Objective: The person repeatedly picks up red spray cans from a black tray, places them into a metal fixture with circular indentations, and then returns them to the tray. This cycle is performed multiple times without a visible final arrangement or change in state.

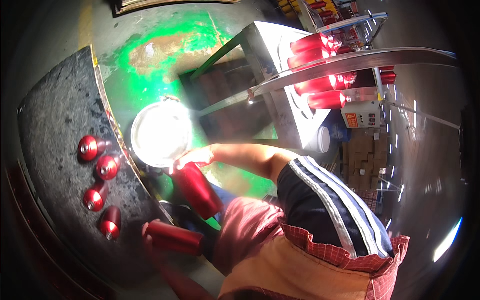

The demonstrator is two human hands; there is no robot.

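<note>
My right hand [196, 158] is closed round the upper end of a shiny red metal bottle [198, 191], which slants down toward my apron. Just beyond that hand stands a round white container [161, 132], its inside washed out by glare. Lower down and in shadow, my left hand [148, 234] grips the end of a second red metal bottle [175, 238], held nearly level beside the table edge. Several more red bottles [107, 167] with narrow necks lie or stand in a row on the dark table [55, 115] at left, near my left hand.
A metal stand [260, 55] at the upper right bears more red bottles [312, 70], with a curved metal rail [350, 61] crossing in front. Nearby are a white bucket [320, 139], a control box [362, 114] and stacked cartons [362, 155]. Green stain [145, 85] covers the floor.
</note>
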